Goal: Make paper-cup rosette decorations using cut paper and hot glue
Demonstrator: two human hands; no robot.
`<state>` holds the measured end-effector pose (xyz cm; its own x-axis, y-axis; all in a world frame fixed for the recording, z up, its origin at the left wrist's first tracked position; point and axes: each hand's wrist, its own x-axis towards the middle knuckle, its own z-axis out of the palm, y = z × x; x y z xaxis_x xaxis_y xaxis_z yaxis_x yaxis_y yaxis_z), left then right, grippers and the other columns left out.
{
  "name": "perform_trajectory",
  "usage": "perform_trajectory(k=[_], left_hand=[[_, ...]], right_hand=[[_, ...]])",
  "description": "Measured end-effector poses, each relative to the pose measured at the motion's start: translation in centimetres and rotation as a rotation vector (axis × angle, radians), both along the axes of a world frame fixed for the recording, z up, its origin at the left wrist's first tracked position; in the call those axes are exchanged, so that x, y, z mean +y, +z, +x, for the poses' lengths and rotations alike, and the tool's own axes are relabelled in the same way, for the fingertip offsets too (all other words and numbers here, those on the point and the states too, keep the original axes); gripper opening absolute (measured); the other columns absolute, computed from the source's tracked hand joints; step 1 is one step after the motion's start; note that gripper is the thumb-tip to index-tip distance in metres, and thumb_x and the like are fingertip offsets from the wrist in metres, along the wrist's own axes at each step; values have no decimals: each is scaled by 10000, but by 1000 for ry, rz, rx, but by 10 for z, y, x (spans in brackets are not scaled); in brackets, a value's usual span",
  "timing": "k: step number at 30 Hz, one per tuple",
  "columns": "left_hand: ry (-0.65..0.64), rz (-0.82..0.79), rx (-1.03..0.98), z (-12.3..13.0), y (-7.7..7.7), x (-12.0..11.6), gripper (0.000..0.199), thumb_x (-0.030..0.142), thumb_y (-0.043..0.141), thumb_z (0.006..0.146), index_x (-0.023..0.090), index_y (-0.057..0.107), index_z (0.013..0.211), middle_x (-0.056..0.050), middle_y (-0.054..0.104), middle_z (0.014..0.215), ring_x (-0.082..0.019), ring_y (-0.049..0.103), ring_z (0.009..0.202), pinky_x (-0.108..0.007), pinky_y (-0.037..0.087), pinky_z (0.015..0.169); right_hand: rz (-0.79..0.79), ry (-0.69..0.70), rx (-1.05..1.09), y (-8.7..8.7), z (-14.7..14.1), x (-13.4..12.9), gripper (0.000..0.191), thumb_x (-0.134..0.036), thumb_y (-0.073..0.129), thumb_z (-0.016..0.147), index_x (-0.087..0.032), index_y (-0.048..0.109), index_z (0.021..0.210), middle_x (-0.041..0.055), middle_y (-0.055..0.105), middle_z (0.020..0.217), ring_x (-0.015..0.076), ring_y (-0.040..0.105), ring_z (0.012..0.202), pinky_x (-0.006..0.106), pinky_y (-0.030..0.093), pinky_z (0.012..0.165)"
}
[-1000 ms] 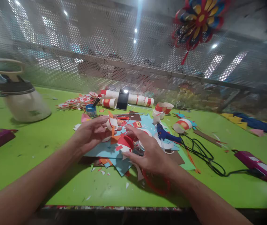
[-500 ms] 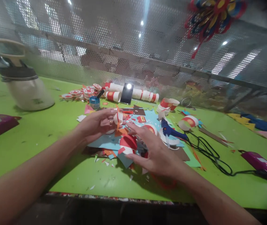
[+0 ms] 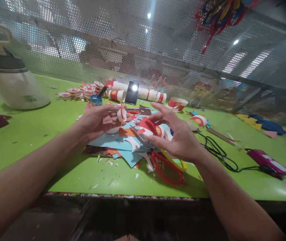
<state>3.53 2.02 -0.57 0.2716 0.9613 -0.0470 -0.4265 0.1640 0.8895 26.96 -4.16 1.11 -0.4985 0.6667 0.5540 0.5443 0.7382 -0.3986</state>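
Observation:
My left hand (image 3: pixel 100 122), at the middle of the table, pinches a small curled white paper piece (image 3: pixel 121 113) with red and orange edges. To its right, my right hand (image 3: pixel 176 134) has its thumb and fingers around a red and white round paper piece (image 3: pixel 148 124), raised over the paper pile. Scissors (image 3: pixel 166 172) with red and yellow handles lie below the right hand, blades pointing to the upper left. Blue paper sheets (image 3: pixel 107 142), an orange scrap (image 3: pixel 126 132) and white cut-offs (image 3: pixel 132 144) lie beneath.
A blue glue jar (image 3: pixel 96 99), a phone (image 3: pixel 132 93), red and white paper cups (image 3: pixel 176 103) and a pile of patterned discs (image 3: pixel 89 89) stand behind. A large jug (image 3: pixel 17 85) is at left. A purple device (image 3: pixel 269 162) with black cable (image 3: pixel 220 155) lies right.
My right hand has taken up the red and white round piece and moved it up and right, uncovering the scissors. The left hand still holds the small curled paper. The view has shifted slightly.

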Motion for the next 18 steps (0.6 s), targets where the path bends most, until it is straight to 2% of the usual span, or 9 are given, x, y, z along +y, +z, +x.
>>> perform_trajectory(k=[4, 8, 14, 18], left_hand=[[-28, 22, 32, -1, -6, 5, 91, 113, 608, 793, 115, 678, 735, -78, 703, 747, -144, 647, 647, -245, 566, 670], [-43, 6, 60, -3, -11, 8, 97, 126, 610, 793, 130, 691, 740, -65, 702, 722, -141, 643, 654, -232, 562, 639], [-93, 8, 63, -3, -12, 6, 87, 139, 622, 788, 134, 706, 807, -83, 733, 810, -146, 657, 693, -234, 552, 656], [-113, 0, 47, -1, -11, 5, 87, 134, 629, 787, 143, 711, 814, -81, 733, 799, -152, 660, 683, -236, 554, 654]], right_hand=[[-35, 77, -115, -9, -8, -5, 698, -293, 652, 851, -248, 311, 1458, 75, 607, 1210, 206, 600, 998, 412, 510, 907], [-69, 143, -203, -19, -16, -9, 686, -300, 645, 857, -208, 320, 1455, 120, 594, 1249, 233, 586, 1047, 442, 494, 911], [-71, 130, -211, -22, -18, -11, 698, -289, 656, 851, -237, 310, 1454, 110, 600, 1217, 253, 577, 1070, 464, 482, 908], [-80, 126, -247, -21, -20, -11, 680, -294, 655, 853, -229, 323, 1443, 122, 570, 1278, 267, 546, 1124, 480, 473, 931]])
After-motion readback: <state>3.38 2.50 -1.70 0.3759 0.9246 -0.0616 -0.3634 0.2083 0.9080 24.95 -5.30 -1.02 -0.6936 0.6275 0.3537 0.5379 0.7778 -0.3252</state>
